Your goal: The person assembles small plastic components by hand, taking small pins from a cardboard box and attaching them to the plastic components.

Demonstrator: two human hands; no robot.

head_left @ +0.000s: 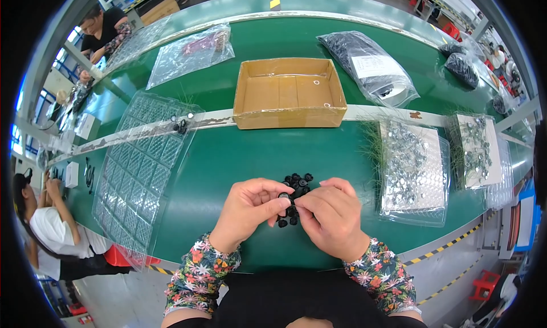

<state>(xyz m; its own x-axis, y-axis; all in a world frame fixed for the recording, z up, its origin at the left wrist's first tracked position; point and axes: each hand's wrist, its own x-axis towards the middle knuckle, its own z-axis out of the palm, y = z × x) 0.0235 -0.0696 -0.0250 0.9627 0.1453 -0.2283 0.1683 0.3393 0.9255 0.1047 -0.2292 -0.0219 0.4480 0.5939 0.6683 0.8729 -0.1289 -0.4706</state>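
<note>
A small black round part with a shiny, pale face [284, 197] sits between the thumb and fingers of my left hand [246, 205], which is closed on it. My right hand [333, 218] is pinched at the right side of that part. Whatever its fingertips hold is too small to make out. Just behind and below both hands lies a loose pile of small black round parts [298, 181] on the green table [228, 151]; my fingers hide some of them.
Beyond my hands stands an open cardboard box [289, 121]. A clear compartment tray [134, 163] lies left, with a few black parts [182, 123] at its far corner. On the right are boards of shiny clear pieces [411, 168]. Plastic bags [362, 54] lie farther back. Co-workers sit at left.
</note>
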